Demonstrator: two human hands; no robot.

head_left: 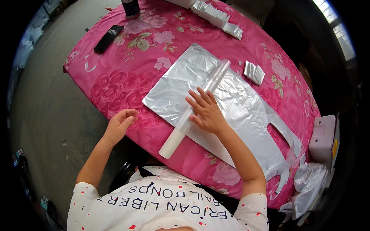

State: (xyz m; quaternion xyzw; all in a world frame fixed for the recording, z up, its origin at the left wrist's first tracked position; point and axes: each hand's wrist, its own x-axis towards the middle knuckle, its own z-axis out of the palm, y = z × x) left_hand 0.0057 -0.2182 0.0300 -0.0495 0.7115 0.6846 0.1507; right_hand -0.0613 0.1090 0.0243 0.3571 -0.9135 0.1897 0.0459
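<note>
A stack of thin whitish plastic carrier bags [235,104] lies flat on the table, its cut-out handles toward the lower right. Across the bags rests a long slim roller [173,141], whitish at its near end and clear and shiny further up. My right hand [208,111] lies on the roller's middle with its fingers spread and palm down. Off the table's near edge, left of the bags, hovers my left hand [122,122]. Its fingers are loosely bent, the thumb stands apart, and it holds nothing.
The table wears a pink flowered cloth [123,88]. A black phone [108,39] and a dark cylindrical container [131,7] are at the far left. Small folded white bundles [254,73] lie beyond the bags, with a longer row [211,15] farther back. A pale box [322,134] and crumpled plastic [310,184] sit right.
</note>
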